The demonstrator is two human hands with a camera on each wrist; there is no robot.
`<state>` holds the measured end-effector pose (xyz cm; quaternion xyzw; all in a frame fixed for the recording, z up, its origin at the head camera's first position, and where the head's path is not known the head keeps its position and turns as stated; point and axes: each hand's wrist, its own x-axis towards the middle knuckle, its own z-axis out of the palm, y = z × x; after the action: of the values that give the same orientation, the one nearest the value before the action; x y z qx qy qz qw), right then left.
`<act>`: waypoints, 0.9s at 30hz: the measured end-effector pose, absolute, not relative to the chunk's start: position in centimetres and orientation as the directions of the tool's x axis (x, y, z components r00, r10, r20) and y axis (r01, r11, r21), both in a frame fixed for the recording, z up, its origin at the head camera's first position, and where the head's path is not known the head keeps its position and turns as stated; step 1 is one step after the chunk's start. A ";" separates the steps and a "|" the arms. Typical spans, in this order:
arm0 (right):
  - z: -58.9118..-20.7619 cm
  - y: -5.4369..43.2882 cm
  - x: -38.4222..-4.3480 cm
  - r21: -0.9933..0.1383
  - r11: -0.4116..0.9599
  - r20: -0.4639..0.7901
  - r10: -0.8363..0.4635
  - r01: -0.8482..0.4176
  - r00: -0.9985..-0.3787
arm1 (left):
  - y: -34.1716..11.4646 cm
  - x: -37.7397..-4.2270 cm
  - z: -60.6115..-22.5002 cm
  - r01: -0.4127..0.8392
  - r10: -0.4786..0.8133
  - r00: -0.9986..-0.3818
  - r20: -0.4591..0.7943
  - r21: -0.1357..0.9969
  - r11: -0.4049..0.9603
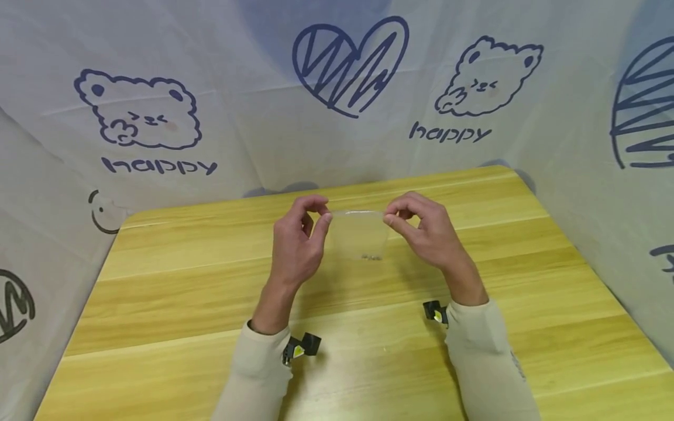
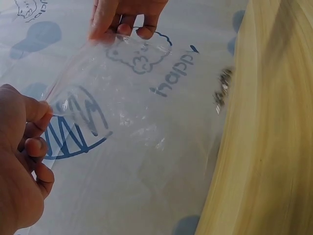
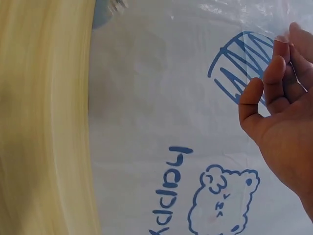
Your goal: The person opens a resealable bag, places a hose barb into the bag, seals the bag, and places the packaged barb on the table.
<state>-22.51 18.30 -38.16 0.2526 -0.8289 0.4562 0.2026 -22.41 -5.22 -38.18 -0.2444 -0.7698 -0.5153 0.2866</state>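
Note:
A clear plastic zip bag hangs upright between my two hands above the table. My left hand pinches one top corner between thumb and forefinger. At the other top corner my right hand pinches the bag the same way, its remaining fingers loosely bent in the right wrist view. The bag's top edge is stretched straight across. Several small dark metallic pieces lie gathered along the bottom of the bag; their kind is too small to make out.
The wood-grain table spreads beneath both arms. A white cloth printed with bears, hearts and the word "happy" hangs behind and at the sides. A small black camera sits at the left wrist and another at the right wrist.

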 end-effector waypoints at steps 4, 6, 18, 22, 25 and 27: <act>-38.4 18.2 -22.6 -0.652 0.473 0.547 -0.248 -0.592 -0.800 | -5.1 -22.4 -38.1 0.680 0.082 -0.710 0.699 0.651 0.337; -38.4 18.2 -22.6 -0.628 0.503 0.544 -0.263 -0.594 -0.797 | -5.0 -22.4 -38.1 0.689 0.086 -0.703 0.706 0.645 0.331; -38.5 17.9 -22.5 -0.548 0.565 0.570 -0.289 -0.617 -0.770 | -4.8 -22.5 -38.4 0.700 0.091 -0.692 0.717 0.635 0.327; -38.4 17.8 -22.5 -0.612 0.519 0.532 -0.288 -0.596 -0.796 | -4.8 -22.4 -38.3 0.697 0.092 -0.694 0.714 0.634 0.334; -38.6 17.6 -22.6 -0.657 0.484 0.501 -0.292 -0.578 -0.815 | -4.8 -22.3 -38.3 0.694 0.086 -0.697 0.712 0.639 0.331; -38.7 17.6 -22.7 -0.663 0.475 0.497 -0.299 -0.579 -0.815 | -4.8 -22.2 -38.2 0.694 0.084 -0.698 0.712 0.642 0.326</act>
<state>-22.72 17.56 -38.73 0.2598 -0.8440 0.4415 0.1585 -22.25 -4.83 -38.23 -0.2560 -0.7599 -0.5208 0.2927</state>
